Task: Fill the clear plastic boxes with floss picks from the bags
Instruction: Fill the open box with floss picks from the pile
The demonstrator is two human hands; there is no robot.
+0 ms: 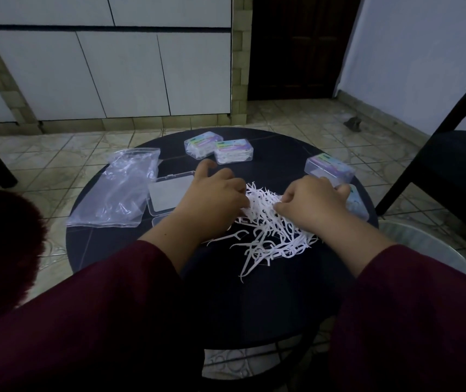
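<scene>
Gathering: both hands curl into a white, tangled floss picks [271, 230] heap mid-worktop [268, 301].
Left grip [214, 199]: pinching picks.
Right grip [311, 205]: pinching picks.
Edges: open box [169, 196], bag [118, 190] left; filled boxes [220, 148] behind; near rim bare.

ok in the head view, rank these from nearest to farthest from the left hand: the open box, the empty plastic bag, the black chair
1. The open box, just left of the left hand, partly under the wrist.
2. The empty plastic bag, farther left on the table, past the box.
3. The black chair, off the table on the far right, beyond the right hand.
</scene>
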